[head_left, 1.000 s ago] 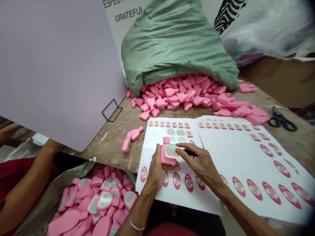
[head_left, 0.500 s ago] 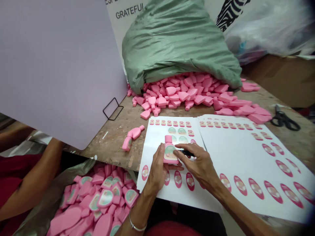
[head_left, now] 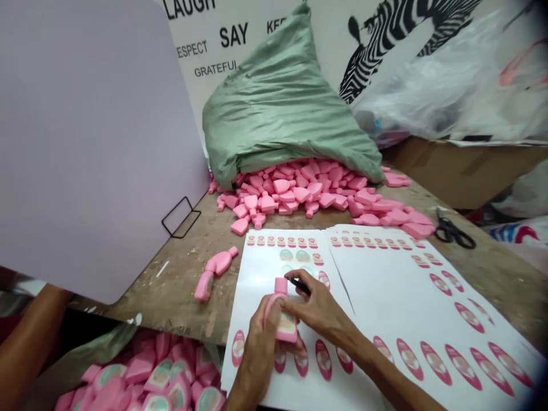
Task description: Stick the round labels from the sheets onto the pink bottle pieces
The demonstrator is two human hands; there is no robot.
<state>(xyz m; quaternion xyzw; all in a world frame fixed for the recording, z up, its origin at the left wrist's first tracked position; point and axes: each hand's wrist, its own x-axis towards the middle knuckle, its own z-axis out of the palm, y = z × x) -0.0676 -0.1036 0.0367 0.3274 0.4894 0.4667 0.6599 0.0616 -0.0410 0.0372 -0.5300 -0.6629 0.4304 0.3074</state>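
A small pink plastic bottle (head_left: 287,331) with a pale green label on its front stands upright in my left hand (head_left: 256,349), whose fingers wrap round its side and back. My right hand (head_left: 311,302) grips a thin black pen-like tool (head_left: 299,285); I cannot make out its exact kind. The tool's tip points left, near the bottle's cap. My right thumb rests on the bottle's front and covers part of the label. Below both hands lies a sticker sheet (head_left: 257,285) with rows of pink and green stickers, some places on it bare.
A second sticker sheet (head_left: 377,297) lies to the right, with black scissors (head_left: 454,231) beyond it. Pink bottles (head_left: 299,194) spill from a green sack (head_left: 274,120). Two bottles (head_left: 216,271) lie at left. Labelled bottles (head_left: 162,371) fill a bag below. A co-worker's arm (head_left: 36,325) shows behind a board (head_left: 98,142).
The view has tilted up, so everything sits lower. My right thumb has come onto the label, and the black tool has swung from beside the label up towards the cap.
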